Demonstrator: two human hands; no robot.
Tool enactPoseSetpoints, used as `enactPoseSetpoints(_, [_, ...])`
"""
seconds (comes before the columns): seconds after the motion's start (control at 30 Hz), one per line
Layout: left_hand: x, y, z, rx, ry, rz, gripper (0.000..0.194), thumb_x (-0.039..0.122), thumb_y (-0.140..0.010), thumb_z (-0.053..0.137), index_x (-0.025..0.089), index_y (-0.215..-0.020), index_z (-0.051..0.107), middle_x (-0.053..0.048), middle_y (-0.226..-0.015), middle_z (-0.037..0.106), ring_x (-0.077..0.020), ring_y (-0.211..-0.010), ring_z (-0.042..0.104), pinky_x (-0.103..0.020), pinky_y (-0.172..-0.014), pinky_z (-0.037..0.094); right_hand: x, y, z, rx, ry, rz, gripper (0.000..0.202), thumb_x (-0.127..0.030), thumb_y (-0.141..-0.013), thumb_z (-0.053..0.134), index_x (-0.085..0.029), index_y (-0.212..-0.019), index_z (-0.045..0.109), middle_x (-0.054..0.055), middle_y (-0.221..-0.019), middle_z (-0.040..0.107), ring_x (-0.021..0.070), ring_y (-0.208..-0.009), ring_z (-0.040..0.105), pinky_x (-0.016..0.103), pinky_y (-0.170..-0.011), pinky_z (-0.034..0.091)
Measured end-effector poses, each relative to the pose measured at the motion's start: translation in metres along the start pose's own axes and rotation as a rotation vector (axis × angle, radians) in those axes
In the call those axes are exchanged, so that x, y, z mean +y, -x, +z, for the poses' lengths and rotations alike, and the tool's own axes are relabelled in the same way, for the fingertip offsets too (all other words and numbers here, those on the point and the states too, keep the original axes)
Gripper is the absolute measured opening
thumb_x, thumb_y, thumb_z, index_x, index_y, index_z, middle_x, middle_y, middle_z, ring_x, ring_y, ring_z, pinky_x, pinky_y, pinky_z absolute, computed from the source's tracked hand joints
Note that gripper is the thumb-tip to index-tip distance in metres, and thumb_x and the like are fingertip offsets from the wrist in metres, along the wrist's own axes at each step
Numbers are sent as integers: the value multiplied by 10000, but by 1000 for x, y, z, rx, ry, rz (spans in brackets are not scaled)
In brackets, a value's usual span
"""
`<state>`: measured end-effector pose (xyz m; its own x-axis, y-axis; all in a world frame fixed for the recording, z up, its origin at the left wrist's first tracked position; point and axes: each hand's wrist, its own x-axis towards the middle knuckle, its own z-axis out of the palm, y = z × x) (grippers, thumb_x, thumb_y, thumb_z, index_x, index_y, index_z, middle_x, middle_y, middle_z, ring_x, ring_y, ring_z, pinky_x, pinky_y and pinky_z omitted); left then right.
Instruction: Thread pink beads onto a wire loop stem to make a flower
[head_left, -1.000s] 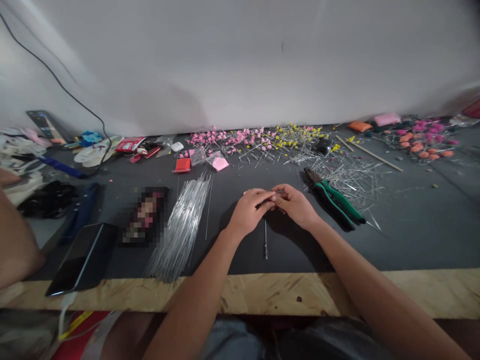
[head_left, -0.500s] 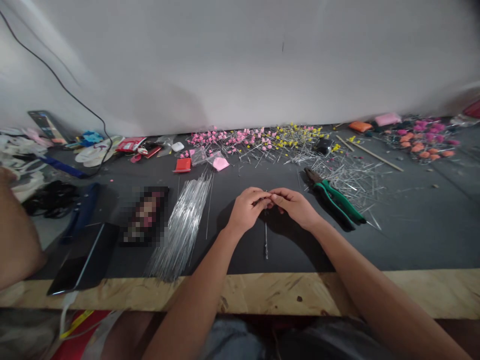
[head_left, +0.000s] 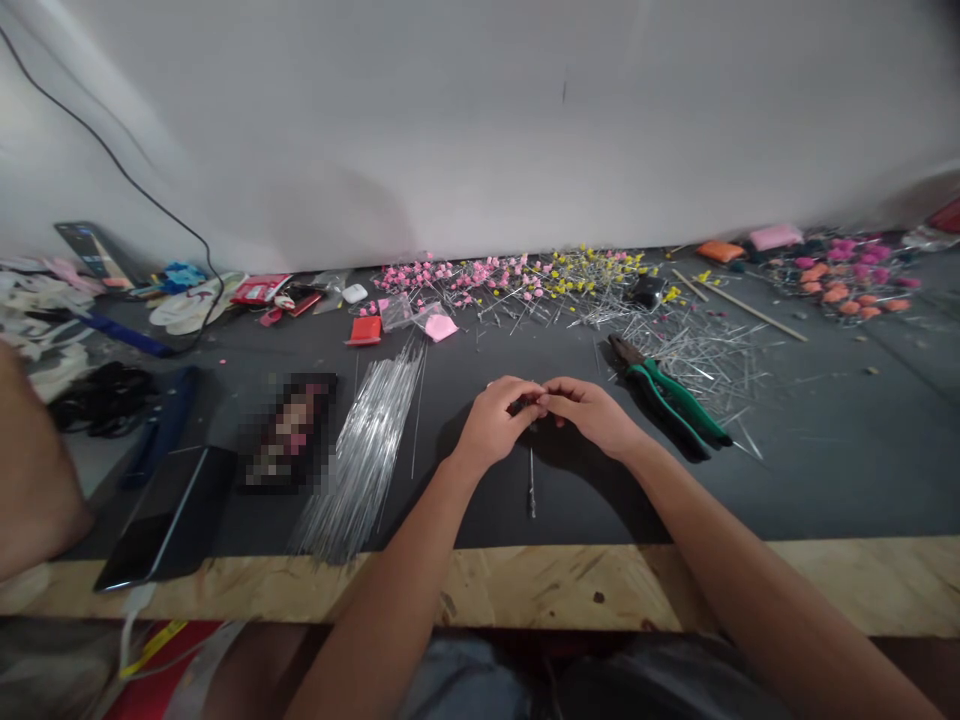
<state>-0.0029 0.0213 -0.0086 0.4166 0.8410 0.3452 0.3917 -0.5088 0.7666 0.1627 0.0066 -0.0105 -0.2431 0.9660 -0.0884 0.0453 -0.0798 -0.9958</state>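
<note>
My left hand (head_left: 496, 415) and my right hand (head_left: 589, 412) meet at the fingertips over the dark mat. Both are closed in a pinch at the same spot, and whatever lies between the fingers is too small to make out. Below them a thin twisted wire piece (head_left: 532, 492) points toward the table's front edge; its upper end runs up beneath the fingers. Left of my hands lies a bundle of straight silvery wires (head_left: 375, 440). Pliers with green handles (head_left: 671, 400) rest to the right, beside a loose pile of wire pieces (head_left: 709, 355).
Along the wall lie pink-tipped wires (head_left: 465, 278), yellow-tipped wires (head_left: 592, 272) and orange and magenta pieces (head_left: 851, 280). A red packet (head_left: 364, 330), a dark phone (head_left: 169, 515) and a blurred black item (head_left: 289, 435) are at left. Another person's arm (head_left: 34, 470) enters at far left.
The fingers of both hands have shifted slightly at their meeting point. Everything else has stayed in place.
</note>
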Motion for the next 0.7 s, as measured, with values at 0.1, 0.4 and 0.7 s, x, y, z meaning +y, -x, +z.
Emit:
enactPoseSetpoints(0.1, [3, 0, -1, -13, 33, -43, 181, 267, -765, 608, 230, -941, 625, -22, -899, 648, -140, -811, 585, -270, -704, 456, 0, 0, 1, 33, -7, -3, 164, -348, -745, 569, -210, -800, 638, -19, -702, 586, 96, -596, 479, 222, -551, 390])
enactPoseSetpoints(0.4, [3, 0, -1, 37, 83, -98, 170, 300, -789, 576, 222, -930, 630, -16, -877, 653, -122, -773, 583, -236, -641, 425, -1, 1, 1, 8, -36, -24, 189, -337, -778, 533, -213, -829, 667, -6, -702, 603, 110, -650, 512, 224, -562, 394])
enactPoseSetpoints(0.7, [1, 2, -1, 59, 62, -141, 181, 287, -783, 573, 222, -941, 634, -18, -869, 664, -130, -751, 594, -258, -667, 454, 0, 1, 0, 10, -50, -3, 220, -303, -755, 533, -223, -891, 686, 12, -774, 655, 136, -730, 565, 250, -607, 412])
